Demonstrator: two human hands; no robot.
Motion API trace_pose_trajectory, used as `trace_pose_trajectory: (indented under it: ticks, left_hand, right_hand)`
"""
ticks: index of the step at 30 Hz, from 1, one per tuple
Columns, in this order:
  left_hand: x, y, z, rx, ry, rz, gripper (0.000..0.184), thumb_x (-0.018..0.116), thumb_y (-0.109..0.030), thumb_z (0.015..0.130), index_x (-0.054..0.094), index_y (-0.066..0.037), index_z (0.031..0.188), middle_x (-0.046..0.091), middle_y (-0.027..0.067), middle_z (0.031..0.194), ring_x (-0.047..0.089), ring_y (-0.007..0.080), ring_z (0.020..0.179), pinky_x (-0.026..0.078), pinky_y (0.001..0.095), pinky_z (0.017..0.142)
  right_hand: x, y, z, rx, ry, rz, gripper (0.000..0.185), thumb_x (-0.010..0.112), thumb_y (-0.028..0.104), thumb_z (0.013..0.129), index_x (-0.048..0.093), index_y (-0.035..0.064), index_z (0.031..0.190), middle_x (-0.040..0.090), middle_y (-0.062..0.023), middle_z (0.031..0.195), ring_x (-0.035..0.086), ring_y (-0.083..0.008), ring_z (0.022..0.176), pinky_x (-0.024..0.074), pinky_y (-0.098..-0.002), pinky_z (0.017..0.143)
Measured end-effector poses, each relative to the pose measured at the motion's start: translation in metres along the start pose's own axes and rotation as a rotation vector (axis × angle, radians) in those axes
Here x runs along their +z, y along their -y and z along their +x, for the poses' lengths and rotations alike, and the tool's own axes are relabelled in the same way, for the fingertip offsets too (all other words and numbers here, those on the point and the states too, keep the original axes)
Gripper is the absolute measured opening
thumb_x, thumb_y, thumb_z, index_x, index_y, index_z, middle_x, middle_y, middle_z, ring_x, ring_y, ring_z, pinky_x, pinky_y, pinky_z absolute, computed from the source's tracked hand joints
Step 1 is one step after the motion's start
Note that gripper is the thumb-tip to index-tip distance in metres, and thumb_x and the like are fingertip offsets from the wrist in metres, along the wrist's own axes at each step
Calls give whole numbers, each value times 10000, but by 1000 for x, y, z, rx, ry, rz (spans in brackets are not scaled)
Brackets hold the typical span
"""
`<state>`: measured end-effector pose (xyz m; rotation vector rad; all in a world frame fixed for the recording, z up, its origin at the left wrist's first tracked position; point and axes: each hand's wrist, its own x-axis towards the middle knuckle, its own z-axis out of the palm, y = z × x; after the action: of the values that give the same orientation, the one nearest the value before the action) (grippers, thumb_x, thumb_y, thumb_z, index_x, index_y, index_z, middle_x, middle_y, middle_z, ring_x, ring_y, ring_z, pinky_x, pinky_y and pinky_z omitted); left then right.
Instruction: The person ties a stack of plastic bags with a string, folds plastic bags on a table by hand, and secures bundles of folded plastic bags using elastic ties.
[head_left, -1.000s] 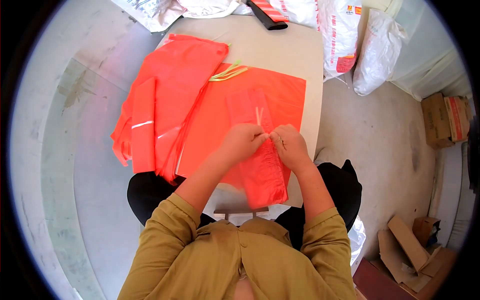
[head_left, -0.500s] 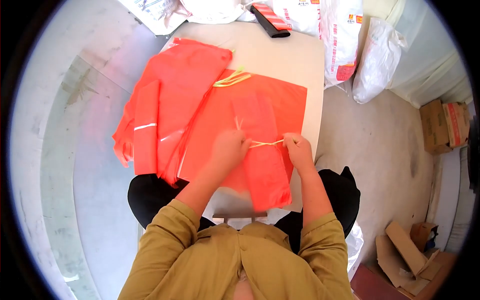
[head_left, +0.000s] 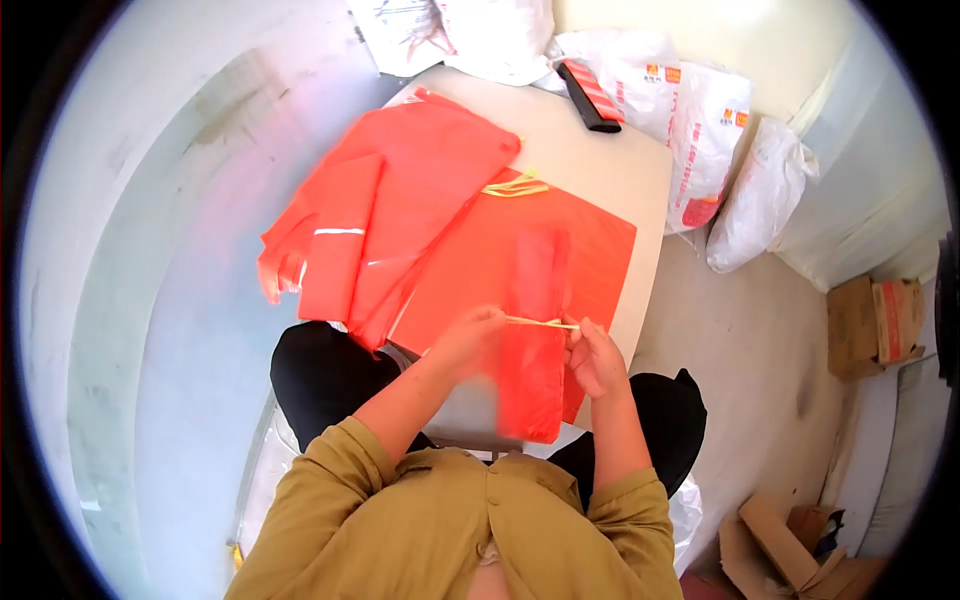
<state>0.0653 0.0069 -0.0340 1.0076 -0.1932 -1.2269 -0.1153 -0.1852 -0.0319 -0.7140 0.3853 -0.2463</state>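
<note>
A folded red plastic bundle [head_left: 532, 385] lies lengthwise near the table's front edge, with a thin yellow tie [head_left: 540, 322] across its middle. My left hand [head_left: 474, 338] is closed on the tie's left end, beside the bundle. On the bundle's right, my right hand [head_left: 596, 358] pinches the tie's other end between thumb and finger. Beneath is a flat red sheet [head_left: 585, 235]. Several loose yellow ties [head_left: 517, 185] rest at its upper edge. A pile of red bags [head_left: 430, 150] and a folded red strip with a white band [head_left: 341, 240] are on the left.
The beige table [head_left: 645, 190] has a black and red striped roll [head_left: 592, 100] at its far edge. White printed sacks [head_left: 706, 140] stand behind it. Cardboard boxes [head_left: 852, 325] are at the right, with flattened cardboard [head_left: 775, 545] at the lower right.
From being together over the bundle, my hands have moved apart, stretching the tie across it. The camera view has shifted, so the table appears lower and turned.
</note>
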Motion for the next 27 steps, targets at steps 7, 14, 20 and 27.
trace_pose_trajectory:
  ticks: [7,14,20,27]
  left_hand:
    - [-20,16,-41,-4,126,-220,93,617,-259,1024,629,-186,967,670,-30,1127,611,140,1071,473,354,903]
    - [-19,26,-67,89,-43,-460,189,616,-294,1030,638,-107,1030,686,54,1104,643,190,925,527,370,815]
    - [-36,6,-104,280,10,-106,299,600,-252,1041,566,-40,1250,677,103,1140,660,220,1042,550,374,899]
    - [-13,-62,-186,562,39,-209,381,566,-210,1057,484,-61,1398,624,82,1287,629,202,1176,544,372,967]
  right_hand:
    - [76,-1,-40,-10,30,-47,391,516,303,1073,654,52,807,559,-167,1439,573,-312,1285,495,-468,1067]
    - [125,-53,-33,20,157,-505,394,520,290,1072,654,21,818,513,-183,1507,537,-280,1341,431,-440,1124]
    - [166,-78,-36,-115,286,-931,311,519,208,1059,678,-18,917,553,-176,1462,551,-244,1307,425,-390,1086]
    - [267,-68,-61,-975,509,-1268,180,616,193,980,677,27,1009,581,-222,1346,567,-396,1226,436,-467,1069]
